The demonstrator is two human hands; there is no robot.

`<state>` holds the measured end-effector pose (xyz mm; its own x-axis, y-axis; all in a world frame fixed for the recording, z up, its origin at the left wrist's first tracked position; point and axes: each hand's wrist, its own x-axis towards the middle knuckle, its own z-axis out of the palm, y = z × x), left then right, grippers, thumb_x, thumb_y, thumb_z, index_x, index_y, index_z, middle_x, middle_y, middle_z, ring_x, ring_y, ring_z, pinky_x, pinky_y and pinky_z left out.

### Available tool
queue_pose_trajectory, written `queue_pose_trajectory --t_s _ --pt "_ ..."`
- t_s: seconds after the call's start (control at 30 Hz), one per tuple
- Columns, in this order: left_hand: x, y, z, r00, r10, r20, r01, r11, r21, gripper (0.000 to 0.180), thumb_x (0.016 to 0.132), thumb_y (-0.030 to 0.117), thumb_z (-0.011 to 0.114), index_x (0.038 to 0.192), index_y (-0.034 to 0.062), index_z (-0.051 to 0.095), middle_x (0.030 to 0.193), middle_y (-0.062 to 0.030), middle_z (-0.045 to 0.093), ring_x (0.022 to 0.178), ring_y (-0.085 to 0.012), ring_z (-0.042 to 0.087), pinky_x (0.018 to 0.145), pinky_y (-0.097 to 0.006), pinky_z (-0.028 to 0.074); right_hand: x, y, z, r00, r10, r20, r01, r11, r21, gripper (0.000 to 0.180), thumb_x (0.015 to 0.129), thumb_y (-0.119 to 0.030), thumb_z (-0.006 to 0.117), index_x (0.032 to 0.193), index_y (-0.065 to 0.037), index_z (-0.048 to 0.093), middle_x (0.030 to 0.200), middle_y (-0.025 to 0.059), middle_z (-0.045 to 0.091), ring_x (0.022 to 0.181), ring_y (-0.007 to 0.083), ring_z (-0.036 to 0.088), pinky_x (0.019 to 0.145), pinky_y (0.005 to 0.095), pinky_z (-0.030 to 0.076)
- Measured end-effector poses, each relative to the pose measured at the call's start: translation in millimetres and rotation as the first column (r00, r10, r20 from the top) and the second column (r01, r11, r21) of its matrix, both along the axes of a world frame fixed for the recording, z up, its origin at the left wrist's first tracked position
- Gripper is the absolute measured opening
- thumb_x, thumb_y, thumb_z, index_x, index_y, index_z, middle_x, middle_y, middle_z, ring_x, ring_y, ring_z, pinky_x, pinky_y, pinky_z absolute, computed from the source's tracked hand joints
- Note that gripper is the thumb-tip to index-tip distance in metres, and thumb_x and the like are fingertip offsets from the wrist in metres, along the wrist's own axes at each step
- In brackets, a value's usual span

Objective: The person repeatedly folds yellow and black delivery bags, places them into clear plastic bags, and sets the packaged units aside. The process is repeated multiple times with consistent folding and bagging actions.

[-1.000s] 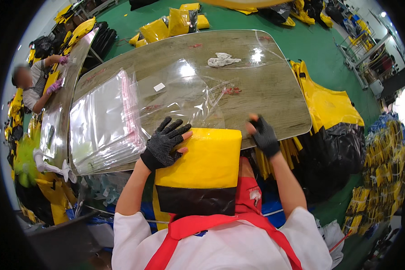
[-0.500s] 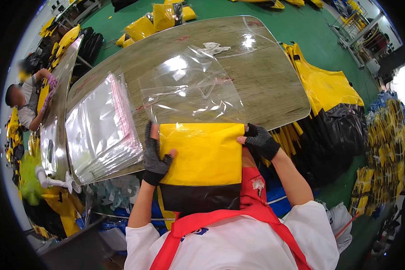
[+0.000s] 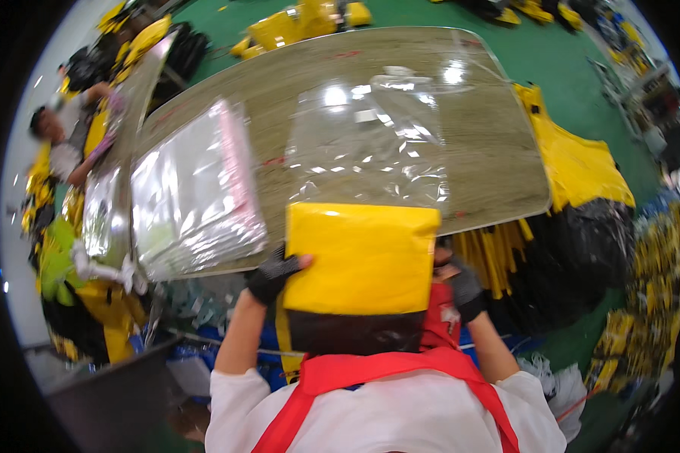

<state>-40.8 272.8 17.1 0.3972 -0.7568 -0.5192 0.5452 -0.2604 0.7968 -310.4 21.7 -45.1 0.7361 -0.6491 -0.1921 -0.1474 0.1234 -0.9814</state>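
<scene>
A folded yellow-and-black coated-fabric piece [image 3: 361, 260] lies flat at the table's near edge, in front of my body, its yellow part toward the table and its black part toward me. My left hand [image 3: 274, 277], in a dark fingerless glove, grips its left edge, thumb on top and the other fingers underneath. By the right edge, lower down, is my right hand [image 3: 463, 285]; motion smears its fingers, so its hold is unclear. Beyond the piece's far edge a clear plastic bag [image 3: 366, 143] is spread on the table; whether it overlaps the piece cannot be made out.
A stack of clear bags [image 3: 185, 185] with a pinkish edge lies left on the wooden table [image 3: 499, 143]. Yellow-and-black goods [image 3: 585, 166] hang at its right end, with bundles [image 3: 642, 272] beyond. Another person [image 3: 64, 140] works at a table on the far left.
My right hand has come down from the piece's upper right corner to beside its right edge. My left hand has shifted lower. The clear bag lies straighter. The whole view has shifted.
</scene>
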Motion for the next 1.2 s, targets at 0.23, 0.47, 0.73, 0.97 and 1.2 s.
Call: queue_pose_trajectory --t_s 0.23,0.47,0.73,0.97,1.2 --pt "-56.8 -14.3 -50.5 0.896 0.083 0.436 -0.135 0.987 0.089 0.048 0.081 0.033 0.067 0.114 0.0003 0.054 0.100 -0.0080 0.063 0.087 -0.0165 0.059 0.077 -0.030 0.046 63.7 -11.4 68.5 0.998 -0.011 0.069 0.030 0.959 -0.283 0.027 0.085 -0.014 0.061 0.108 0.000 0.058 0.095 0.0077 0.064 0.085 0.0131 0.059 0.075 0.0272 0.047" --pt "-13.4 2.4 -41.8 0.972 -0.077 0.222 0.072 0.997 0.031 0.056 0.087 0.047 0.053 0.119 0.0007 0.050 0.110 -0.0094 0.060 0.098 -0.0167 0.056 0.087 -0.029 0.044 -21.1 16.5 31.9 0.897 0.430 -0.105 -0.344 0.828 0.443 0.075 0.071 -0.022 0.077 0.131 -0.001 0.038 0.125 0.0080 0.050 0.116 0.0202 0.046 0.097 0.0335 0.036" --pt "-55.3 -9.8 -40.9 0.994 0.043 0.100 -0.043 0.999 -0.009 0.051 0.085 0.034 0.063 0.122 0.0021 0.049 0.107 -0.0051 0.060 0.095 -0.0135 0.055 0.084 -0.028 0.045 -2.4 19.3 37.9 0.994 0.081 0.067 -0.097 0.954 0.283 0.048 0.084 -0.028 0.061 0.122 0.000 0.049 0.113 0.0103 0.058 0.102 0.0210 0.056 0.088 0.0338 0.044" --pt "-82.4 51.2 -63.9 0.924 -0.244 0.295 0.269 0.962 -0.046 0.063 0.084 0.044 0.060 0.129 0.0039 0.044 0.125 -0.0102 0.052 0.118 -0.0208 0.045 0.100 -0.032 0.032 -40.8 38.1 37.6 0.880 0.402 -0.252 -0.394 0.915 0.086 0.046 0.078 -0.034 0.067 0.111 -0.003 0.058 0.104 0.0123 0.065 0.099 0.0223 0.060 0.085 0.0321 0.045" --pt "-26.5 -16.7 -30.3 0.951 0.039 0.308 -0.028 0.999 -0.041 0.065 0.083 0.043 0.062 0.129 0.0014 0.041 0.116 -0.0073 0.056 0.102 -0.0153 0.054 0.090 -0.029 0.042 5.3 -9.8 48.7 0.937 0.343 -0.063 -0.336 0.936 0.102 0.050 0.080 -0.031 0.066 0.118 -0.002 0.053 0.107 0.0107 0.062 0.094 0.0207 0.059 0.085 0.0319 0.046"
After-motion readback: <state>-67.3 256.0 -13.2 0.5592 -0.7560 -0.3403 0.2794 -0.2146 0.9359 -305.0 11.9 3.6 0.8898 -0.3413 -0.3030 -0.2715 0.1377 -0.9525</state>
